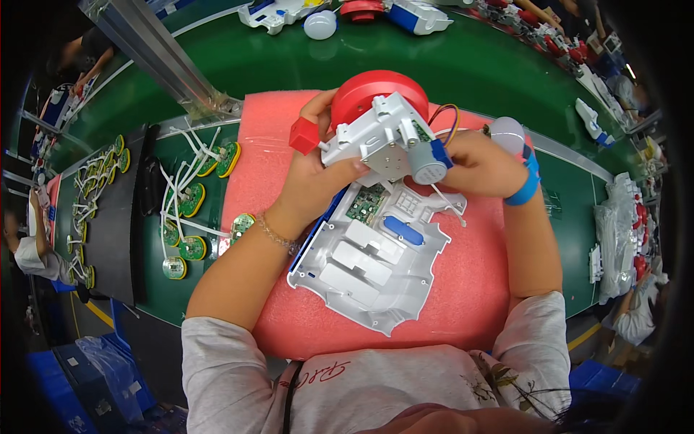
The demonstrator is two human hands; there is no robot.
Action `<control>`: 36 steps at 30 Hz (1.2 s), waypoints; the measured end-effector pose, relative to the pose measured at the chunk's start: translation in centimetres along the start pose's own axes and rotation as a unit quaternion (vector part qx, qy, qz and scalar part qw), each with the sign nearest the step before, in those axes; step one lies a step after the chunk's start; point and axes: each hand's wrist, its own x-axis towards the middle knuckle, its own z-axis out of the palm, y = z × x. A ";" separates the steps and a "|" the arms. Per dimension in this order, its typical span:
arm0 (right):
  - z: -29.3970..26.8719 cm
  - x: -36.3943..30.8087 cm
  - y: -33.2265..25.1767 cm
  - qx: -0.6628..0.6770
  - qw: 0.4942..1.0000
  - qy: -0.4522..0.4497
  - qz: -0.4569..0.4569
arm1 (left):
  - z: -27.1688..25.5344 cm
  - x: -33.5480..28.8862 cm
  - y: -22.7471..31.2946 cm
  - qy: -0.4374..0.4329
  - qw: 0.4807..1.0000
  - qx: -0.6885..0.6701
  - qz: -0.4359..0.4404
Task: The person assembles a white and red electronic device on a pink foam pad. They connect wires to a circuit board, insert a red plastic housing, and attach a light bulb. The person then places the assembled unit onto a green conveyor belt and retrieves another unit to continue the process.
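Observation:
My left hand [311,177] is closed round a white plastic gear housing [379,134], its thumb lying across the near side. A red wheel [372,87] sits at the housing's far side, and a small red block [304,136] sticks out at its left. A silver motor [429,171] with a blue end is fixed at the right. Against that blue end the fingers of my right hand [481,165] are closed, partly hidden behind it. Coloured wires [454,116] loop above them. Below lies an open white shell [369,282] with a green circuit board [367,202] inside.
A pink foam mat [470,289] lies under the work. Several round green circuit boards [192,247] with white cables lie to the left. A white globe [507,135] stands beside my right wrist. A metal post [163,58] rises at far left; a green conveyor [470,65] carries parts beyond.

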 end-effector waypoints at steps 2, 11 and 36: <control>-1.7 -0.7 -1.1 0.137 0.982 -0.072 0.109 | -0.4 -0.2 -0.2 0.006 1.000 0.002 0.003; -0.2 -0.6 -1.2 0.286 0.922 -0.171 0.196 | -0.2 0.0 -0.1 0.016 1.000 -0.018 -0.014; 0.9 -0.1 -1.6 -0.011 0.991 -0.111 0.074 | -0.4 0.3 0.6 0.032 0.999 0.027 -0.002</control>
